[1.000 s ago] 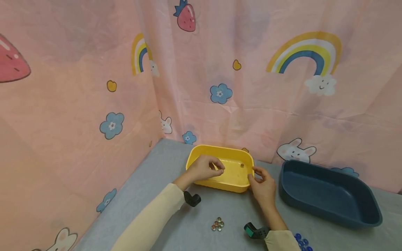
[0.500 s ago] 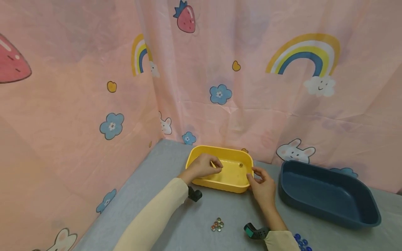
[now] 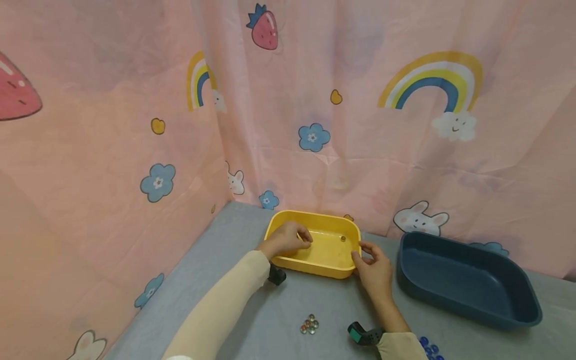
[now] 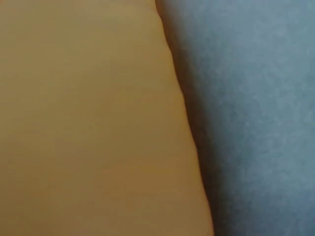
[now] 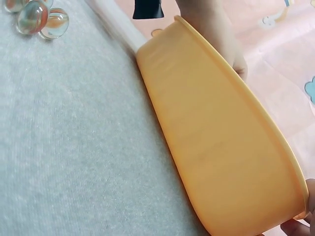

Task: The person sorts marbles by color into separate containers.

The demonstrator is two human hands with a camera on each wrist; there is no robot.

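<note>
fingers of the left hand [image 3: 287, 238] curl toward the thumb inside the yellow tub [image 3: 330, 255]; whether they pinch anything, i cannot tell. a small marble [image 3: 343, 238] sits on the tub's floor, right of those fingertips and nearer the right hand [image 3: 377, 272], which grips the tub's right end. the tub lies lengthwise left to right; the left wrist crosses its near rim.

Left hand [image 3: 287, 239] bent-fingered (right hand [image 3: 374, 267] too)

The yellow tub [image 5: 211, 137] looks smooth plastic, the grey cloth [image 5: 93, 147] matt.
</note>
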